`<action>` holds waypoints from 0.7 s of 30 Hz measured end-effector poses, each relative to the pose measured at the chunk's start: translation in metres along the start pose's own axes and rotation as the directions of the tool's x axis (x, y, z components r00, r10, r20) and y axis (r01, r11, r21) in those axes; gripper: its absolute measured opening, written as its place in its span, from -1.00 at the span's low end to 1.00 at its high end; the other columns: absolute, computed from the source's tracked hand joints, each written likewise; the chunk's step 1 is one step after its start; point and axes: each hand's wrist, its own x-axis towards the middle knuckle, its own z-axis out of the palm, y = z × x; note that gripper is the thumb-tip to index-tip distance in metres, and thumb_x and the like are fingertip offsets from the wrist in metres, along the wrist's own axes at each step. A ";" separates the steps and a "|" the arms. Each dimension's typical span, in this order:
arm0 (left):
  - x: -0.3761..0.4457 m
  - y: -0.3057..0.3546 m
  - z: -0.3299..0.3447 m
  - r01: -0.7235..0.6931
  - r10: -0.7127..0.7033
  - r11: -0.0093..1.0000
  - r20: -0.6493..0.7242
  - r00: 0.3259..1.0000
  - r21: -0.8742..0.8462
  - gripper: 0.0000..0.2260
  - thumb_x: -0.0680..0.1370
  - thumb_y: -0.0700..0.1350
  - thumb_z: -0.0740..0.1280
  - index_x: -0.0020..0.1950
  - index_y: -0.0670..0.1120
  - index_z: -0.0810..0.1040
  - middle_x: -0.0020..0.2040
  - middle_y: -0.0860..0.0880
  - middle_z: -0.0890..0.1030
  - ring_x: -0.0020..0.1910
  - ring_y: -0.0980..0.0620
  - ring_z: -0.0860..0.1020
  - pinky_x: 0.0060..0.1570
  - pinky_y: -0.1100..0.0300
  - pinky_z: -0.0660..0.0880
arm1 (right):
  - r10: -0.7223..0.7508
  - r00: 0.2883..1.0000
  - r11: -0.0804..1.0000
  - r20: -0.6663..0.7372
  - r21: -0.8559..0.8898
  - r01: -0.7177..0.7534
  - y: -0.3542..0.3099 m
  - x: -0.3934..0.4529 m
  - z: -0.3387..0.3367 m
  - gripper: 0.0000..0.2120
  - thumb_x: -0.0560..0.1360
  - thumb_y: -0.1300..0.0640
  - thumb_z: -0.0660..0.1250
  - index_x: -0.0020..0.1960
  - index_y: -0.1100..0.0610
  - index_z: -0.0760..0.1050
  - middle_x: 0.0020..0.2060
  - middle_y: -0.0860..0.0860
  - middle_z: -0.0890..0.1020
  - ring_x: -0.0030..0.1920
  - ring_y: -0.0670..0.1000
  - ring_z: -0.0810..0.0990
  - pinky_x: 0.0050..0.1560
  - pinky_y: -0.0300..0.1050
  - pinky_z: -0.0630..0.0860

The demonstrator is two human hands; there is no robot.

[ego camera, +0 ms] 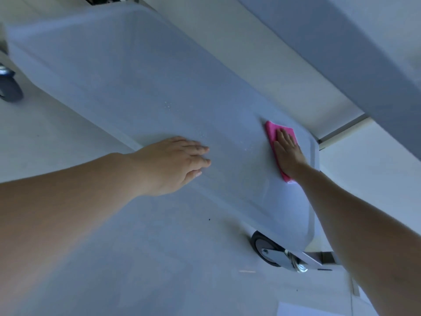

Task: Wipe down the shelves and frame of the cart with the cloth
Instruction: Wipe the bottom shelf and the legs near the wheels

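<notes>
The cart's lower shelf (136, 76) is a pale grey tray with a raised rim, running from upper left to lower right. A pink cloth (272, 131) lies flat on it near its right end. My right hand (288, 151) presses on the cloth with straight fingers. My left hand (175, 163) rests flat on the shelf near its front rim, fingers straight, holding nothing. A few water droplets sit on the shelf between the hands. Part of an upper shelf or frame (341, 49) crosses the top right.
A grey caster wheel (266, 248) with a metal bracket sits under the shelf's right corner. Another wheel (9, 87) shows at the far left edge. Pale floor (159, 258) spreads below and left of the cart.
</notes>
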 end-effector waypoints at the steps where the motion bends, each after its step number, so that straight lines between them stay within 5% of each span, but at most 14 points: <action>1: 0.000 0.000 -0.001 0.001 -0.001 1.000 0.018 1.000 0.002 -0.59 0.64 0.05 -0.04 0.49 0.08 0.17 0.54 0.09 0.08 0.50 0.13 0.01 0.42 0.24 -0.13 | -0.042 0.999 0.999 -0.008 -0.006 0.042 -0.009 -0.011 0.002 -0.51 0.63 -0.04 -0.12 0.52 0.07 -0.07 0.53 -0.01 -0.06 0.50 -0.09 -0.14 0.41 -0.23 -0.25; 8: 0.003 0.003 -0.008 -0.011 0.010 1.000 0.036 0.999 0.012 -0.61 0.64 0.02 0.00 0.47 0.03 0.22 0.54 0.00 0.13 0.50 0.08 0.07 0.42 0.23 -0.08 | -0.214 0.976 0.976 0.030 -0.037 0.215 -0.069 -0.104 0.008 -0.52 0.57 -0.17 -0.23 0.43 -0.10 -0.29 0.47 -0.13 -0.20 0.45 -0.17 -0.28 0.41 -0.21 -0.33; 21: 0.005 -0.001 -0.005 -0.051 0.051 0.998 0.007 0.999 -0.025 -0.63 0.64 0.00 0.03 0.43 -0.02 0.30 0.52 -0.07 0.18 0.49 0.01 0.12 0.42 0.15 -0.01 | -0.282 0.953 0.959 0.107 -0.009 0.285 -0.116 -0.167 0.003 -0.51 0.57 -0.11 -0.21 0.45 -0.07 -0.27 0.50 -0.11 -0.18 0.49 -0.11 -0.28 0.48 -0.16 -0.29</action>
